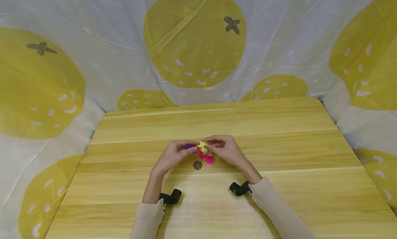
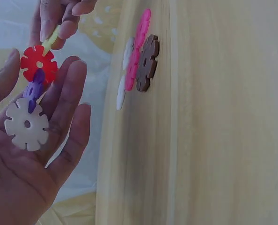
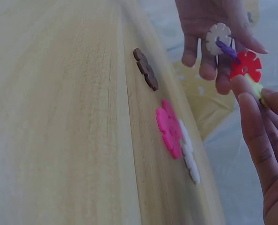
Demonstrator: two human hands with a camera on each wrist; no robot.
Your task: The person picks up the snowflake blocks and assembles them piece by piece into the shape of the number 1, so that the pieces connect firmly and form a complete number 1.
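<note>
Notched plastic snowflake discs are linked in a chain: a white disc (image 2: 16, 121), a purple disc (image 2: 30, 90), a red disc (image 2: 31, 57) and a yellow disc (image 1: 203, 147). My left hand (image 1: 172, 157) bears the white, purple and red end along its extended fingers, with the thumb standing apart from the discs in the left wrist view. My right hand (image 1: 228, 150) pinches the yellow disc between thumb and fingers, where it meets the red one. Both hands are just above the table, and the right fingers partly cover the yellow disc.
On the wooden table (image 1: 279, 128) lie a brown disc (image 1: 195, 166) and pink discs (image 1: 210, 160), with white discs (image 3: 188, 152) beside the pink ones. A black wrist camera (image 1: 171, 197) is on the left arm, another camera (image 1: 238, 188) on the right. A patterned cloth (image 1: 118, 53) hangs behind.
</note>
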